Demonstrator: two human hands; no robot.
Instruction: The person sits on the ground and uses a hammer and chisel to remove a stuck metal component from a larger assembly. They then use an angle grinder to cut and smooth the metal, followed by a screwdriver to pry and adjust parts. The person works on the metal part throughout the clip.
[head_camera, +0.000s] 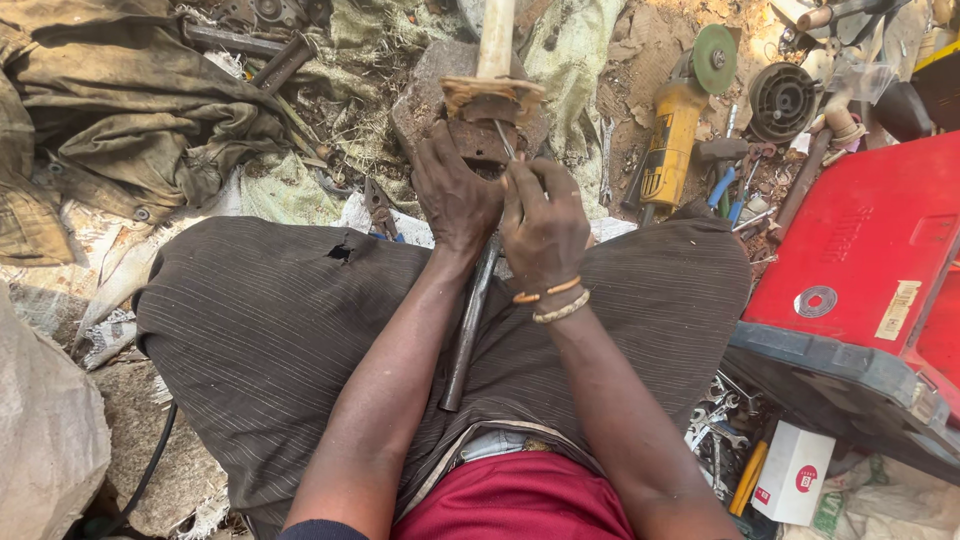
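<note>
A long metal shaft (468, 330) lies along my lap, running up to a rusty brown part (482, 135) with a frayed tan disc and a pale cylinder (495, 38) above it. My left hand (452, 190) grips the rusty part from the left. My right hand (543, 220), with bracelets at the wrist, pinches a thin metal rod (505, 140) whose tip touches the rusty part. The part rests against a stone block (425, 95).
A yellow angle grinder (680, 125) with a green disc lies to the right, beside pliers (722, 190) and a black round part (782, 100). A red toolbox lid (860, 250) stands open at right, spanners (715, 425) and a white box (793, 472) below it. Cloth (110, 110) is heaped at left.
</note>
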